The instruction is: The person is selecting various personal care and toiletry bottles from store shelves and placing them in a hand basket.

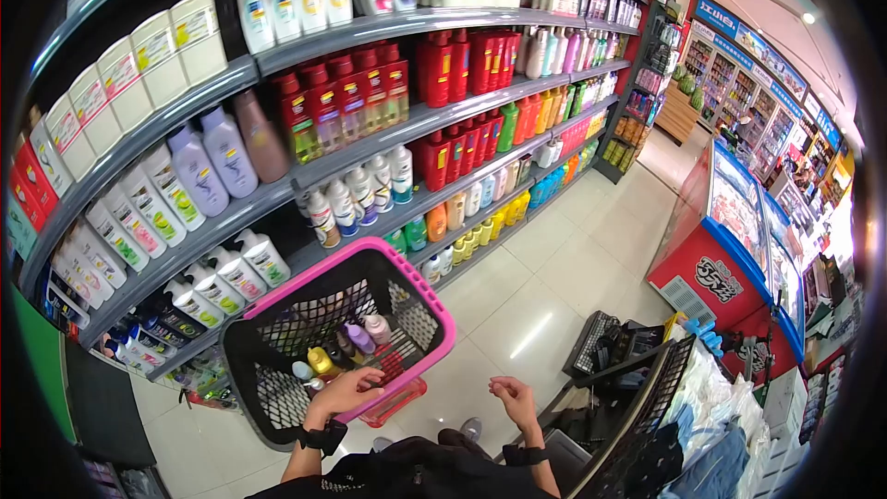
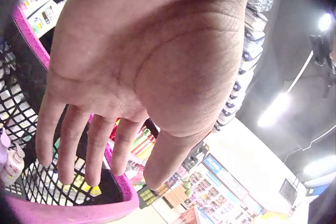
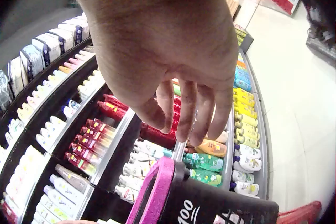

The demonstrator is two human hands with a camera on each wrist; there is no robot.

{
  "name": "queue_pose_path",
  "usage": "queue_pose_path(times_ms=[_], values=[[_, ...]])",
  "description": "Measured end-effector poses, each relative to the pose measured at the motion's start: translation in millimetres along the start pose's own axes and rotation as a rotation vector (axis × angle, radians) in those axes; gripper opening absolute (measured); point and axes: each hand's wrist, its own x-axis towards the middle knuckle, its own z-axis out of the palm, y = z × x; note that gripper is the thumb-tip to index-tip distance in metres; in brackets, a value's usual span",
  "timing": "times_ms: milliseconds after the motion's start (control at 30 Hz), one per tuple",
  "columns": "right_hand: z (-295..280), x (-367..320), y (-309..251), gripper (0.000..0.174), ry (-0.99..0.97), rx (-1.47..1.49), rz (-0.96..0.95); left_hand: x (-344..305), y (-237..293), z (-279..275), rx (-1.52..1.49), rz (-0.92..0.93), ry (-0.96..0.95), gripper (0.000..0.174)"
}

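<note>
A black mesh shopping basket with a pink rim stands in front of me, close to the shelves. Several bottles lie together inside it, among them a yellow bottle, a purple bottle and a pale pink bottle. My left hand hovers over the basket's near side, its fingers extended and apart, holding nothing. To the right of the basket my right hand hangs in the air with loosely bent fingers and nothing in them. The right wrist view shows the basket's pink rim beyond its fingertips.
Shelves packed with shampoo and lotion bottles run along the left and ahead. Red bottles fill the middle rows. A red and blue chest freezer stands to the right. Nearer are stacked black baskets and clear plastic bags.
</note>
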Motion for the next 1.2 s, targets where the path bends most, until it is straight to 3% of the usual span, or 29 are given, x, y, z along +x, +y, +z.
queue_pose_path(times_ms=[233, 500, 700, 933, 1033, 1100, 1200], values=[[-112.3, 42.9, -2.0, 0.022, 0.047, 0.014, 0.020, 103.3, 68.0, 73.4, 0.024, 0.095, -0.069, 0.048], [-208.6, 69.9, 1.3, 0.022, 0.157, 0.010, 0.004, 211.9, 134.8, 131.1, 0.147, 0.154, -0.294, 0.047], [-248.3, 107.5, 0.5, 0.022, 0.256, -0.045, 0.073, 299.3, 164.3, 146.0, 0.185, 0.149, -0.385, 0.048], [-297.6, 192.0, -6.3, 0.021, 0.335, -0.024, 0.079, 445.3, 194.7, 159.2, 0.204, 0.322, -0.485, 0.045], [-321.0, 238.8, -33.7, 0.020, 0.377, -0.118, 0.101, 505.2, 231.1, 150.5, 0.207, 0.418, -0.456, 0.045], [-338.1, 273.6, -57.7, 0.020, 0.357, -0.241, 0.091, 544.2, 262.4, 139.2, 0.141, 0.412, -0.479, 0.045], [-354.2, 317.9, -78.1, 0.020, 0.386, -0.201, 0.059, 603.5, 285.4, 134.3, 0.122, 0.388, -0.484, 0.044]])
